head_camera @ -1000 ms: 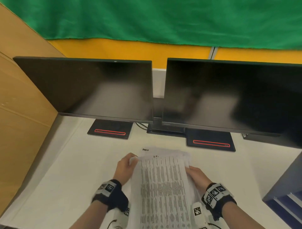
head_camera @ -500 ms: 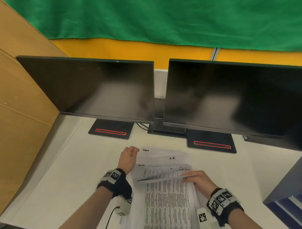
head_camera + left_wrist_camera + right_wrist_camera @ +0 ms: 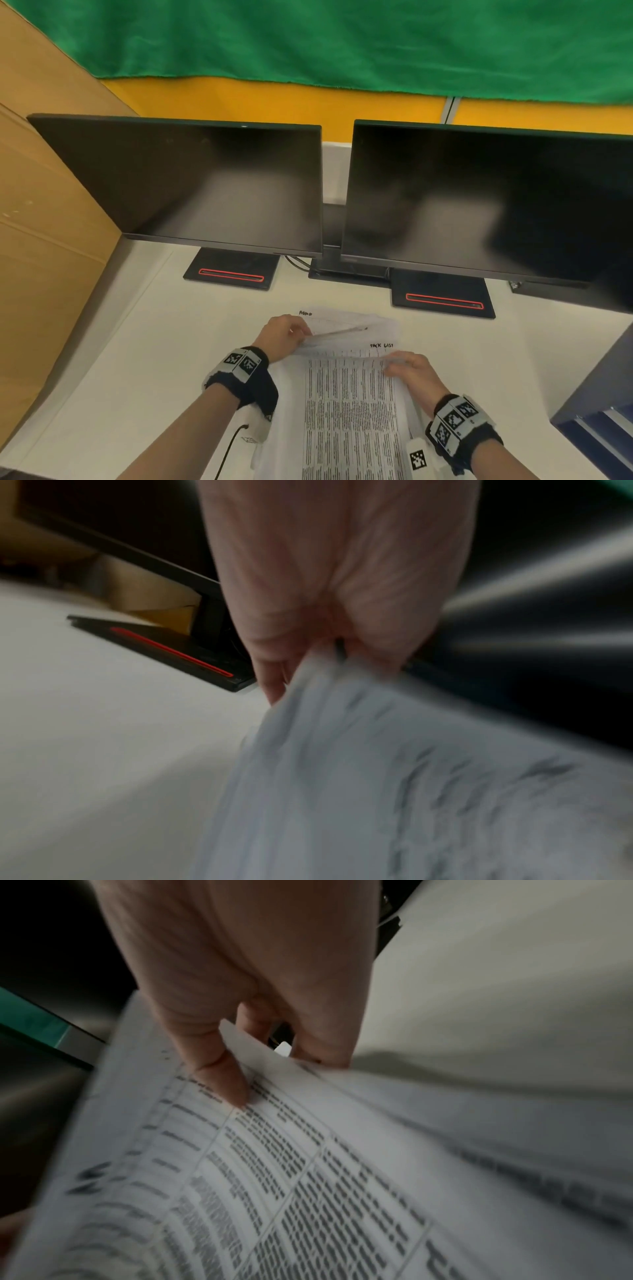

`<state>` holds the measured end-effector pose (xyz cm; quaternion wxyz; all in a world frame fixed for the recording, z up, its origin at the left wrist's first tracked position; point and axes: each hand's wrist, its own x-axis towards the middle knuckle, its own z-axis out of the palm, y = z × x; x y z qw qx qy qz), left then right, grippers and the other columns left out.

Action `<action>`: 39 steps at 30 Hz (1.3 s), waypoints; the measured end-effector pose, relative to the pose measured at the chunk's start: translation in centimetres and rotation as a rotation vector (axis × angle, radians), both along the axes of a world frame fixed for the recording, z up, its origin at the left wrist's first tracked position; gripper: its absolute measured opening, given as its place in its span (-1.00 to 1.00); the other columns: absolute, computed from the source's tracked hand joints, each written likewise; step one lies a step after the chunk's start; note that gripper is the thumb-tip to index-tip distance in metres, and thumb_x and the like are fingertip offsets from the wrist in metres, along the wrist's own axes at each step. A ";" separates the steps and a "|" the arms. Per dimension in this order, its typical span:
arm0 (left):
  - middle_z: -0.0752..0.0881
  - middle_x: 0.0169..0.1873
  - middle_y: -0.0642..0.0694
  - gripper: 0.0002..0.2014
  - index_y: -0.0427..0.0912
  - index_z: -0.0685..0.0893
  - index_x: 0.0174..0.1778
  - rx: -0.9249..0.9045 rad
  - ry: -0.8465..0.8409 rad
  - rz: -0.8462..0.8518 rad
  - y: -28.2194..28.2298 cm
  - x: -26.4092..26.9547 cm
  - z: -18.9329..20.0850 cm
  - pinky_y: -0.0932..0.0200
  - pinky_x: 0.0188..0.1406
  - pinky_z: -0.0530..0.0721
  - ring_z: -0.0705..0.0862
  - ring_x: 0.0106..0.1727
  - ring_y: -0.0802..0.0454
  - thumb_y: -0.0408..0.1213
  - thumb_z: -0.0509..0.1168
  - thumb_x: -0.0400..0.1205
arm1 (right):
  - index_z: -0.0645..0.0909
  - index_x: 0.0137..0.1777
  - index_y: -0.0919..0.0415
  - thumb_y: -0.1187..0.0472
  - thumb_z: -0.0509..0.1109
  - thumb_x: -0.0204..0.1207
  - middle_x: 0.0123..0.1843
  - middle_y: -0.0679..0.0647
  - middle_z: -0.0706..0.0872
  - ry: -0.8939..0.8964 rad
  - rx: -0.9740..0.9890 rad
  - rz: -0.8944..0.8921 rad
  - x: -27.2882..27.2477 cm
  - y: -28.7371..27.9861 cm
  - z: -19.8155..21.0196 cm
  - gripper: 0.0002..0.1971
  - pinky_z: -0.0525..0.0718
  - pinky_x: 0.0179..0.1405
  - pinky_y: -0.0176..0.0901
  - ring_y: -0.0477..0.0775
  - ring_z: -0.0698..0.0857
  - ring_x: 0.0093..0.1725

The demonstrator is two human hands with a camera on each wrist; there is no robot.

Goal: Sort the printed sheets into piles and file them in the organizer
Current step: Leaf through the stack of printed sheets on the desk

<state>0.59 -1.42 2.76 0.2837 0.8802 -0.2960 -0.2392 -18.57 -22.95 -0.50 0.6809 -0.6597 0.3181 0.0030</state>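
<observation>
A loose stack of printed sheets (image 3: 359, 329) lies on the white desk (image 3: 137, 359) in front of me. My left hand (image 3: 301, 334) grips the stack's far left corner and holds some sheets lifted; in the blurred left wrist view the left hand (image 3: 308, 666) has its fingers curled round the paper (image 3: 377, 777). My right hand (image 3: 390, 365) pinches the top right corner of a densely printed sheet (image 3: 346, 411). Close up, the right hand (image 3: 260, 1069) has its thumb (image 3: 232, 1088) on top of that sheet (image 3: 308, 1177) and its fingers beneath.
Two dark monitors (image 3: 191, 185) (image 3: 479, 198) stand at the back on black bases (image 3: 233, 274) (image 3: 442, 301). A cardboard wall (image 3: 41, 240) borders the desk on the left. A dark blue organizer (image 3: 596, 404) sits at the right edge.
The stack, held up in both hands a second ago, now lies on the desk. My left hand moved to its far corner and my right hand leafed down to a dense sheet.
</observation>
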 end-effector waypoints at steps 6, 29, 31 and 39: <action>0.71 -0.16 -0.01 -0.73 0.07 0.67 -0.29 -0.064 0.096 -0.162 0.9 -0.8 1.4 0.43 -0.21 0.54 0.63 -0.21 0.14 -0.41 0.23 0.58 | 0.81 -0.04 0.16 0.42 0.48 0.36 0.26 0.02 0.67 -0.024 -0.003 -0.039 0.4 0.3 -1.0 -0.77 0.48 0.42 0.09 0.08 0.63 0.27; 0.53 0.16 -0.11 -0.61 -0.05 0.44 0.21 0.392 -0.269 -0.177 -1.0 0.2 -0.8 0.00 0.10 0.54 0.51 0.20 -0.09 -0.09 0.35 0.51 | 0.80 -0.18 0.17 0.47 0.43 0.42 -0.20 0.10 0.80 -0.043 -0.136 0.055 -0.1 0.8 1.1 -0.80 0.60 -0.05 -0.28 0.03 0.72 -0.11; 0.43 0.18 -0.11 -0.62 -0.04 0.46 0.17 0.382 -0.278 -0.158 -0.8 0.2 -0.8 -0.02 0.11 0.57 0.43 0.22 -0.09 -0.08 0.37 0.48 | 0.80 -0.15 0.22 0.46 0.43 0.43 -0.19 0.08 0.81 -0.044 -0.119 0.058 -0.1 0.9 1.1 -0.83 0.58 -0.08 -0.32 0.00 0.73 -0.10; 0.72 -0.19 -0.15 -0.92 -0.09 0.61 -0.22 0.231 -0.211 -0.063 -1.3 -0.1 0.8 0.14 -0.20 0.50 0.59 -0.20 -0.12 -0.23 0.23 0.53 | 0.79 -0.17 0.26 0.45 0.44 0.42 -0.12 0.18 0.79 -0.031 -0.097 0.011 -0.5 0.9 0.8 -0.87 0.60 0.03 -0.21 0.10 0.71 -0.03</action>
